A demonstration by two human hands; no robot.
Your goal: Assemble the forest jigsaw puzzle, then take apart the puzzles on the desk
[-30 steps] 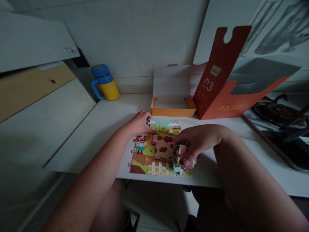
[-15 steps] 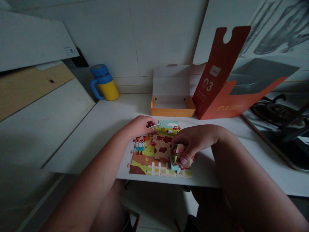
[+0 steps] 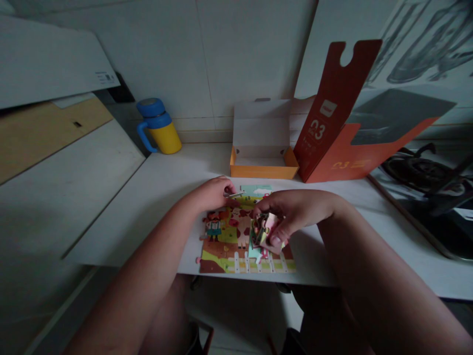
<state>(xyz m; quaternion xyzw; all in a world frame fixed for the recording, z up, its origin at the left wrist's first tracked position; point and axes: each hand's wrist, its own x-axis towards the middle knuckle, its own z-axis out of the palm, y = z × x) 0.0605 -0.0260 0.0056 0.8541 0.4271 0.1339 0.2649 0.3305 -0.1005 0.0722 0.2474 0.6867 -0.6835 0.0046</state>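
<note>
A farm-scene jigsaw puzzle (image 3: pixel 218 251) with a cow, a farmer figure and a white fence lies at the table's front edge. My left hand (image 3: pixel 218 192) pinches a thin puzzle piece (image 3: pixel 235 194), seen nearly edge-on, over the puzzle's upper left. Over the right half, my right hand (image 3: pixel 291 217) is closed around a bunch of loose puzzle pieces (image 3: pixel 264 234). That hand and its bunch hide part of the cow and the puzzle's right side.
Behind the puzzle stands an opened orange box (image 3: pixel 264 171) with its lid up. To its right is a tall red-orange carton (image 3: pixel 332 153), then a gas stove (image 3: pixel 432 197). A blue and yellow flask (image 3: pixel 162 130) stands back left, by the wall.
My right hand has moved a little left over the puzzle with its bunch of pieces. The puzzle's lower edge has shifted slightly towards me. My left hand has barely moved.
</note>
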